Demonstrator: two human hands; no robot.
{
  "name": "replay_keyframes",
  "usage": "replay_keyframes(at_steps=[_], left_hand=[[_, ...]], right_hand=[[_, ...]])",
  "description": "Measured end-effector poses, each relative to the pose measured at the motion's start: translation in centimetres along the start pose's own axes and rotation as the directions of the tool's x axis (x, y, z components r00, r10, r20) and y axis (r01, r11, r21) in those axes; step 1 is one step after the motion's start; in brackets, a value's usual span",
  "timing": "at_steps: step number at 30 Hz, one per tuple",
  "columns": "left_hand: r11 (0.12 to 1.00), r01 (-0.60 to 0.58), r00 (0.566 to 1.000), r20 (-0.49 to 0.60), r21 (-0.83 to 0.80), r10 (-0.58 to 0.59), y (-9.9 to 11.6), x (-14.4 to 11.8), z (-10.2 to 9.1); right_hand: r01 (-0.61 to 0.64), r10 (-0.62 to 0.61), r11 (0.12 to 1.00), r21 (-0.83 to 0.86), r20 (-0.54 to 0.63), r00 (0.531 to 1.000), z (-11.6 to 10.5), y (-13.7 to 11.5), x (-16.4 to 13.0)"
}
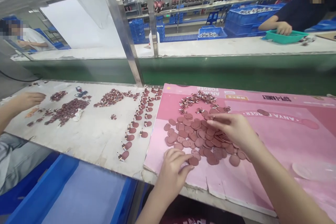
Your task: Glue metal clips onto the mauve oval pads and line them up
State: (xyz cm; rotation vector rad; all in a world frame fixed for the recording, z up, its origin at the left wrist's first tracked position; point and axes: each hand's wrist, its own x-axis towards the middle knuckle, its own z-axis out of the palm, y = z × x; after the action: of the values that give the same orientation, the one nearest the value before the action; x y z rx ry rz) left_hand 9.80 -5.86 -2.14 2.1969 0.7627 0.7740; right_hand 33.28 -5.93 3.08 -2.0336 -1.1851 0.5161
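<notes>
Your left hand [172, 168] pinned one brown disc [193, 161] flat with loosely curled fingers; your right hand [231, 127] pinched small pieces over the disc pile [202, 136].

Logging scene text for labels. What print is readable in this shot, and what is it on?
"ANYA FORGER": upside down on the pink printed sheet, on its curved band near the right hand.
"ANYA FORGER": upside down again at the sheet's far edge, partly cut off.
"SPY×FAMILY": upside down, black logo near the far right edge.
Yellow-orange tag beside it: too small to read.
Brown oval pieces and blue crates: no legible text.
</notes>
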Motion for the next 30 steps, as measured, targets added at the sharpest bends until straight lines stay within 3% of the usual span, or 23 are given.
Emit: replay_keyframes(at_steps=[2, 5, 9, 18, 30], left_hand=[[1.0, -0.005, 1.0, 0.0, -0.011, 0.005, 0.0, 0.1, -0.1], [0.999, -0.008, 1.0, 0.007, -0.034, 0.009, 0.2, 0.3, -0.2], [0.998, -0.006, 1.0, 0.001, -0.058, 0.006, 0.3, 0.4, -0.3], [0.996, 0.05, 0.999, 0.008, -0.071, -0.05, 0.4, 0.4, -0.1], [0.991, 0.091, 0.996, 0.013, -0.098, -0.09, 0.4, 0.5, -0.1]], right_hand=[[-0.039, 0.024, 0.981, 0.188, 0.081, 0.996, 0.2, 0.7, -3.4], [-0.11, 0.035, 0.936, 0.335, 0.224, 0.974, 0.8, 0.8, -7.6], [-0.092, 0.033, 0.944, 0.317, 0.186, 0.982, 1.8, 0.1, -10.5], [0.07, -0.077, 0.961, 0.267, 0.013, 0.997, 4.0, -0.8, -11.6], [0.199, -0.196, 0.962, 0.188, -0.035, 0.98, 4.9, -1.2, -11.8]])
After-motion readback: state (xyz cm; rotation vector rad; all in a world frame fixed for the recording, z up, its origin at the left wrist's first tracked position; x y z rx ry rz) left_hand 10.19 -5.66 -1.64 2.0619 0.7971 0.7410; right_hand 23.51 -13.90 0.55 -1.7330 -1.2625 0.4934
